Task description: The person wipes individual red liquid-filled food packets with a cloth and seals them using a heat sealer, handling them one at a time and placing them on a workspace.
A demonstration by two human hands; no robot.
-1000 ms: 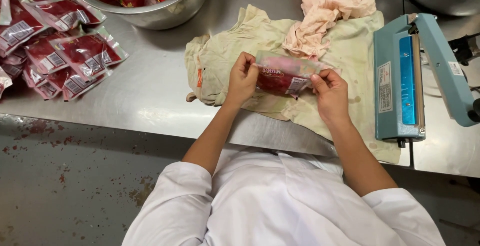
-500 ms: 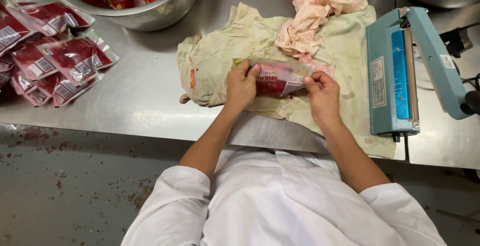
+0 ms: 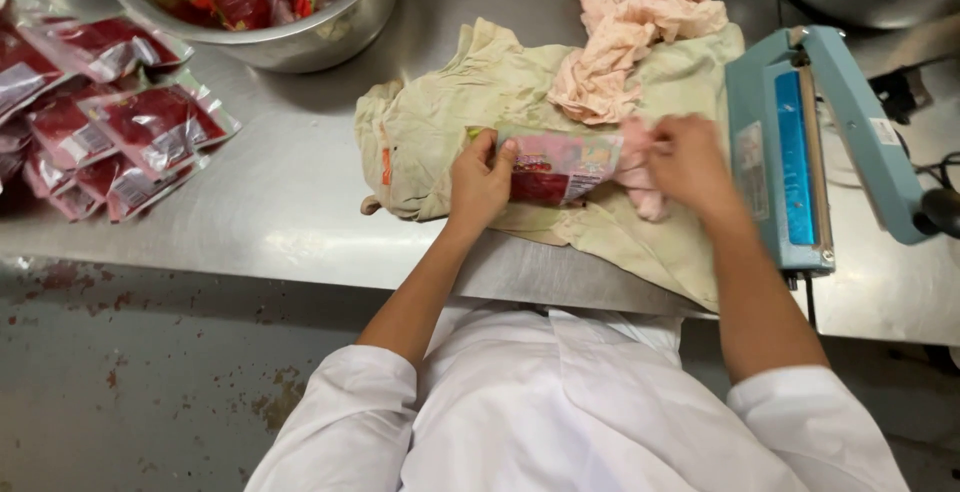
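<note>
Head view: L hand (image 3: 480, 184) pinches left end of a clear pouch (image 3: 560, 164) w/ red filling, lying on a beige cloth (image 3: 450, 122) at near centre of steel table (image 3: 250, 212). R hand (image 3: 690, 157), fingers curled, grips pink rag (image 3: 640, 177) touching pouch's right end. Blue heat sealer (image 3: 790, 142) just right; sealed pouches (image 3: 110, 137) far left.
</note>
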